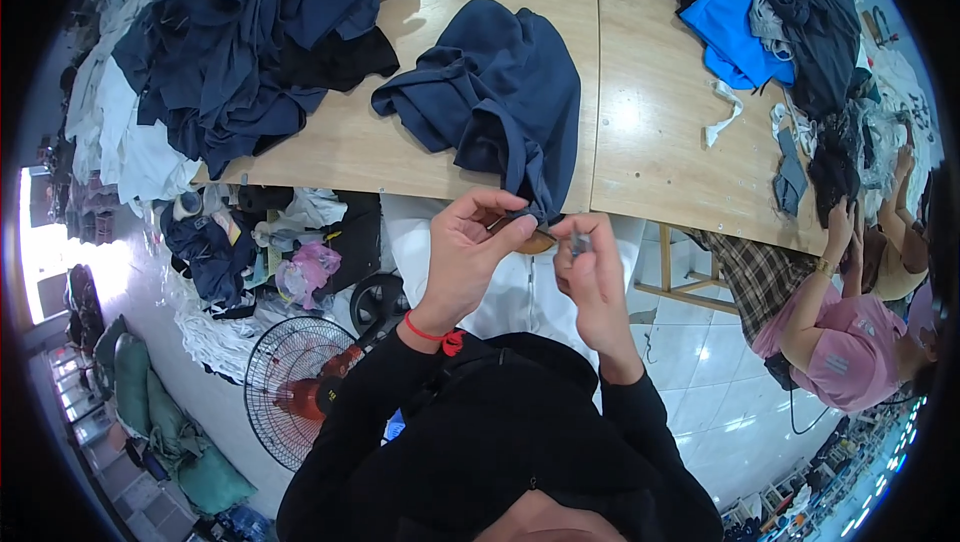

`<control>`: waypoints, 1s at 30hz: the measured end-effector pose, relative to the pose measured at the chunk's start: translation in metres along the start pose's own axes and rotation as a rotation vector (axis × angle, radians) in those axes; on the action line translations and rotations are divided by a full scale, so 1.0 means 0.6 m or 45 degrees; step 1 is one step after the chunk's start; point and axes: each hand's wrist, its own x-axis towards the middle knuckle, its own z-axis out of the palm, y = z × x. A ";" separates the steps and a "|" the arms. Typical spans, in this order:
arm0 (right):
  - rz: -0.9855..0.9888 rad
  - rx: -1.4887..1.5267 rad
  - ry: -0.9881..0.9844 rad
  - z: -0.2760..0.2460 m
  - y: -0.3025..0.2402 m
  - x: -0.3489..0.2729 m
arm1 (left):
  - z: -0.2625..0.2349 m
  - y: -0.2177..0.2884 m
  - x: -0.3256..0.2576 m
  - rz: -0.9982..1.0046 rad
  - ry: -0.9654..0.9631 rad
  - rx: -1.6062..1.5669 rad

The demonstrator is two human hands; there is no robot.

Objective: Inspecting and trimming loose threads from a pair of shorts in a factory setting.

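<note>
Head view; landmark: wooden table [640, 122]. Navy garment [525, 77] lies crumpled on the table, near end reaching its front edge. Left hand [465, 250], at that edge, pinches the garment's end between thumb and fingers. Right hand [598, 287], just beside it, fingers curled on a small grey item [580, 243], too blurred to identify. Dark clothing pile [240, 32]: table's left part.

Garment workshop: navy clothing heap [250, 32], wooden table [650, 132], pink-shirted co-worker [845, 357] alongside.

Dk navy garment [530, 72], lt brn table [650, 157], red bracelet [424, 334], brn plaid cloth [748, 270]
</note>
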 end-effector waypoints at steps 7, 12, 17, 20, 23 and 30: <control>-0.053 0.018 -0.048 -0.010 0.010 0.007 | -0.009 0.033 -0.001 0.312 0.034 -0.128; -0.261 0.058 -0.028 -0.017 0.005 0.011 | 0.015 0.075 -0.023 0.660 -0.101 -0.041; -0.310 0.120 -0.032 -0.016 -0.071 0.050 | 0.014 0.103 -0.034 0.664 -0.404 0.021; -0.253 -0.259 -0.003 -0.010 -0.065 0.115 | 0.003 0.112 -0.041 0.652 -0.614 -0.007; -0.262 -0.481 -0.127 0.003 0.010 0.136 | -0.013 0.090 -0.042 0.666 -0.590 0.113; 0.014 0.198 -0.114 -0.001 0.017 0.102 | -0.035 0.060 -0.054 0.528 -0.209 -0.036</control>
